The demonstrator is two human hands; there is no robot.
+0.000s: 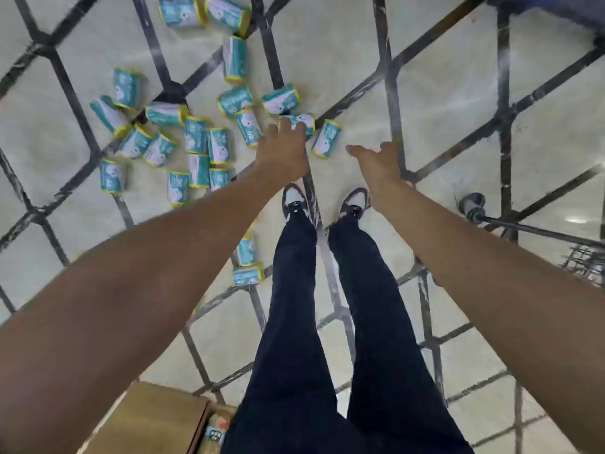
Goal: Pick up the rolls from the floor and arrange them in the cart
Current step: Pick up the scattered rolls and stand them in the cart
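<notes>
Several teal-and-white wrapped rolls with yellow ends lie scattered on the tiled floor, mostly left of centre. My left hand reaches down over one roll, fingers spread and touching its top. Another roll lies just right of it, between my two hands. My right hand hangs beside it with relaxed fingers and holds nothing. Two more rolls lie near my left leg. The cart shows only as a dark frame bar and a wheel at the right edge.
My legs in dark trousers and my shoes stand in the middle of the floor. A brown cardboard box sits at the bottom left. A dark blue object is at the top right corner.
</notes>
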